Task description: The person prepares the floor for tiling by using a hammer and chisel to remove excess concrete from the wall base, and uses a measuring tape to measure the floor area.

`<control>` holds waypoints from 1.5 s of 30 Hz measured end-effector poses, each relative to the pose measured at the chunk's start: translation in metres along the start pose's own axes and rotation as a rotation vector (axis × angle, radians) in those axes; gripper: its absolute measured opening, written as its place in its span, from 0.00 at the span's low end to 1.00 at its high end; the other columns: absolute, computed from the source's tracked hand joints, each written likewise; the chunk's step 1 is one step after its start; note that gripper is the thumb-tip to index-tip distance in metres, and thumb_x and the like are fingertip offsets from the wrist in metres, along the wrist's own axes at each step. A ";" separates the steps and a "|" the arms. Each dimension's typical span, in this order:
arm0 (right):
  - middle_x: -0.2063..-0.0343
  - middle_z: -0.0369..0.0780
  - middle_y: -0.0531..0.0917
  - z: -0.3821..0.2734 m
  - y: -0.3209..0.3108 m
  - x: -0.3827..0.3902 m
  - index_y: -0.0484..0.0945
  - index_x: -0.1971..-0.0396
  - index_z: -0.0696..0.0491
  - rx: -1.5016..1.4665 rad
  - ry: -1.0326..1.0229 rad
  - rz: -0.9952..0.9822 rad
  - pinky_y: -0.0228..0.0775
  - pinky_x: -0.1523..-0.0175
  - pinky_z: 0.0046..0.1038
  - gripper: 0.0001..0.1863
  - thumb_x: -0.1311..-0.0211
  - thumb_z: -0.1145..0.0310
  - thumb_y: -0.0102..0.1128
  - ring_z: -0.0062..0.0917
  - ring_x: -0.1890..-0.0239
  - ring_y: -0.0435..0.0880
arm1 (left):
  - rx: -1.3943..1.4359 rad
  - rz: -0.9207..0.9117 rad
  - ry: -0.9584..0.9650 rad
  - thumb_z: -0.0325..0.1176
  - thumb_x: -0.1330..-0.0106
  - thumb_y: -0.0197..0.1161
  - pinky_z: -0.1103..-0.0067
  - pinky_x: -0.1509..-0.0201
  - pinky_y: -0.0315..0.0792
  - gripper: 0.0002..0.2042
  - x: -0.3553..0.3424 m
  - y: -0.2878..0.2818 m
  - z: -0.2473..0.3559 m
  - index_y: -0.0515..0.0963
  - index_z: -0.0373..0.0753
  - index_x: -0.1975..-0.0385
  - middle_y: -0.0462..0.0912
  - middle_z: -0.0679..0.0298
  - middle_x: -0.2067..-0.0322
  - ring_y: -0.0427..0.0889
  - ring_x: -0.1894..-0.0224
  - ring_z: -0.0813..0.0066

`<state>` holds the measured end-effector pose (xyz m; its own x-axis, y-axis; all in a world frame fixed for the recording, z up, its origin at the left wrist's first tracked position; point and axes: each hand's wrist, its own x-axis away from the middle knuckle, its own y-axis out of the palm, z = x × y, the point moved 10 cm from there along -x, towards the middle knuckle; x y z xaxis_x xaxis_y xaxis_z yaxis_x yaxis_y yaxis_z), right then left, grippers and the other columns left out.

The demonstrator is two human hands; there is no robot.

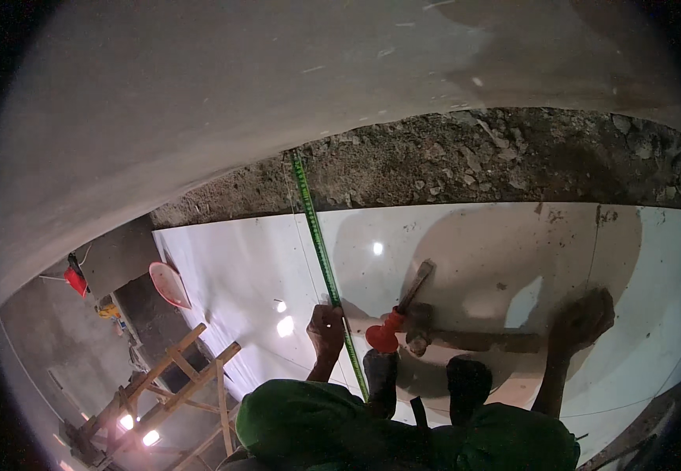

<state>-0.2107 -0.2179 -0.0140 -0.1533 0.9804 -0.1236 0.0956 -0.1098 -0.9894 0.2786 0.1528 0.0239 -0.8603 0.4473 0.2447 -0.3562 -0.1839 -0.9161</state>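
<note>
A green tape measure (318, 243) is drawn out across the large white tile (450, 251), from the rubble strip beyond its far edge back toward my feet. My left hand (325, 326) is closed at the tape's edge, with thumb and fingers against the blade. On the right, my right hand (584, 320) rests on the tile in shadow with its fingers curled; whether anything is in them is hidden. Between my hands lie a chisel (416, 284) with a red hand guard (384, 336) and a hammer (482, 341) with a wooden handle pointing toward my right wrist.
Rough rubble and mortar (466, 157) fill the strip between tile and grey wall (238, 86). A wooden trestle (172, 377) stands at lower left, near a pinkish basin (169, 284). My dark shoes (468, 385) are on the tile. Thin lines cross the tile.
</note>
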 end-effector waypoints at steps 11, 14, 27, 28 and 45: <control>0.43 0.48 0.79 0.003 -0.002 0.003 0.78 0.45 0.57 -0.036 -0.021 0.008 0.67 0.36 0.49 0.15 0.24 0.67 0.52 0.47 0.40 0.75 | -0.055 0.008 0.031 0.28 0.32 0.67 0.73 0.70 0.73 0.09 -0.002 0.001 0.006 0.72 0.37 0.70 0.78 0.60 0.79 0.78 0.76 0.70; 0.43 0.49 0.80 0.005 0.004 0.007 0.78 0.45 0.57 -0.037 -0.037 -0.007 0.66 0.35 0.49 0.15 0.24 0.67 0.51 0.47 0.39 0.75 | 0.002 0.041 0.080 0.26 0.32 0.65 0.72 0.71 0.72 0.08 -0.005 0.002 0.002 0.71 0.37 0.71 0.77 0.61 0.80 0.77 0.77 0.71; 0.42 0.51 0.76 -0.009 -0.013 -0.003 0.74 0.45 0.56 -0.194 0.033 0.071 0.56 0.31 0.56 0.22 0.39 0.66 0.58 0.51 0.36 0.70 | 0.067 0.093 0.119 0.25 0.34 0.65 0.71 0.68 0.72 0.08 0.003 0.002 -0.009 0.74 0.37 0.74 0.77 0.60 0.75 0.75 0.74 0.64; 0.37 0.52 0.73 -0.013 -0.011 -0.003 0.72 0.40 0.57 -0.159 0.021 0.042 0.54 0.29 0.57 0.25 0.37 0.65 0.56 0.52 0.32 0.67 | 0.085 0.080 0.067 0.25 0.34 0.65 0.70 0.67 0.72 0.08 0.003 0.006 -0.016 0.73 0.37 0.73 0.76 0.59 0.75 0.74 0.74 0.64; 0.22 0.60 0.47 -0.193 -0.022 -0.105 0.54 0.23 0.58 -0.397 -0.549 0.068 0.43 0.22 0.61 0.41 0.29 0.55 0.59 0.59 0.21 0.48 | 0.252 -0.011 0.137 0.29 0.33 0.67 0.69 0.67 0.72 0.08 -0.003 0.006 -0.019 0.74 0.35 0.70 0.78 0.58 0.77 0.74 0.74 0.67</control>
<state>-0.0073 -0.2872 0.0358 -0.6014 0.7367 -0.3091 0.4605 0.0034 -0.8877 0.2859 0.1667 0.0118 -0.8048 0.5611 0.1934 -0.4594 -0.3825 -0.8017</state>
